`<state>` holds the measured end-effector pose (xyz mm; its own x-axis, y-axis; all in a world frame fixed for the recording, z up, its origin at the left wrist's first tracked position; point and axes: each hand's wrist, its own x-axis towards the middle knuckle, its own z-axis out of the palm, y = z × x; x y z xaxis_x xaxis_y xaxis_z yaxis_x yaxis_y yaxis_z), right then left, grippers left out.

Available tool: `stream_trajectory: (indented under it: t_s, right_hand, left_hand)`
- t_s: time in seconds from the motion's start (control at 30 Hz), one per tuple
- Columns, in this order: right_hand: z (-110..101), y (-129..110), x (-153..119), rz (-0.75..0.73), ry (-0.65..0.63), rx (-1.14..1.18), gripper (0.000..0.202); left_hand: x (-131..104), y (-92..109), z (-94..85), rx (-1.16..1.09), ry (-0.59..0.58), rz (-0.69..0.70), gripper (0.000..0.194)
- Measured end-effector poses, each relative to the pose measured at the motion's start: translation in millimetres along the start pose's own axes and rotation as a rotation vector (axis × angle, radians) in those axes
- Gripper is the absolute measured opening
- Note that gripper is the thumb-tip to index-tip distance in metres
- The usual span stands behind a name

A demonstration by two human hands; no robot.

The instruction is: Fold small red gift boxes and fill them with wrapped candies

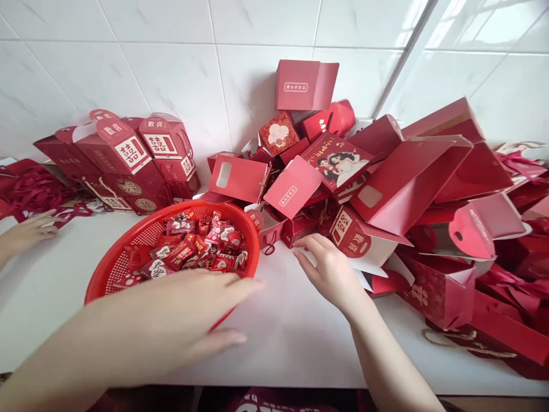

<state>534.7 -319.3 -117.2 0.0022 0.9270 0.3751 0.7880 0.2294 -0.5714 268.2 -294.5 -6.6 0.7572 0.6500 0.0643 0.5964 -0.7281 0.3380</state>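
Observation:
My left hand (pixel 201 312), slightly blurred, reaches over the near rim of a red plastic basket (pixel 253 246). Its thumb and fingers are apart and nothing shows in them. Wrapped candies (pixel 184 252) in red, pink and brown wrappers lie in the basket. To the right, my right hand (pixel 323 266) has its thumb and fingers apart, with the fingertips at the lower edge of a small dark red box (pixel 295 229); I cannot tell whether they touch it. Beside that box stands a small open box (pixel 269 229) with a dark red loop handle.
A heap of red gift boxes (pixel 398 183) fills the right side against the tiled wall (pixel 266 34). Patterned boxes (pixel 115 149) are stacked at the back left. Another person's hand (pixel 36 232) rests near dark red ribbons (pixel 36 186) at the far left.

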Motion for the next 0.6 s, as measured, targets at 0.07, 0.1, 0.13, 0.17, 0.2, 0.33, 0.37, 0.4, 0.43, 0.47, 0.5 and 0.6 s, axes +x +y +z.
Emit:
stream_trajectory:
  t_s: [0.07,0.1,0.13,0.17,0.2,0.33,0.37,0.4,0.43,0.47,0.5,0.6]
  right_hand:
    - [-12.6,-7.5,9.5,-0.04,0.009,-0.037,0.013]
    - [-19.8,-10.6,14.2,-0.062,0.031,-0.042,0.012]
    - [-27.7,-12.6,18.6,-0.088,0.072,-0.042,0.012]
    - [-36.1,-13.1,22.5,-0.111,0.136,-0.043,0.011]
    - [-44.9,-11.7,25.8,-0.126,0.226,-0.05,0.011]
    - [-76.8,12.9,30.3,-0.063,0.782,-0.155,0.009]
    - [-82.5,21.7,29.6,-0.027,0.917,-0.185,0.009]
    - [-87.1,30.1,28.4,0.007,1.022,-0.208,0.01]
    - [-90.4,37.4,27.0,0.033,1.091,-0.222,0.012]
    - [-92.4,42.8,25.6,0.05,1.128,-0.225,0.013]
    - [-93.2,46.0,24.4,0.058,1.143,-0.219,0.014]
    - [-89.0,41.4,23.7,0.047,1.125,-0.161,0.014]
  left_hand:
    - [-4.4,13.1,4.9,-0.043,-0.256,0.071,0.042]
    - [-3.5,18.8,6.0,-0.068,-0.324,0.092,0.044]
    - [-1.1,24.4,7.8,-0.085,-0.332,0.091,0.045]
    - [2.1,30.0,11.2,-0.095,-0.335,0.098,0.046]
    - [5.7,35.6,17.1,-0.09,-0.344,0.11,0.047]
    - [18.1,53.9,68.8,0.078,-0.467,0.145,0.044]
    - [20.6,56.8,86.9,0.141,-0.501,0.156,0.041]
    - [23.2,58.7,105.7,0.197,-0.519,0.186,0.036]
    - [26.6,59.9,124.5,0.245,-0.532,0.221,0.031]
    - [31.1,60.2,142.7,0.281,-0.535,0.251,0.027]
    - [37.2,59.7,159.8,0.29,-0.521,0.279,0.022]
    - [67.0,54.5,201.7,0.171,-0.41,0.286,0.016]
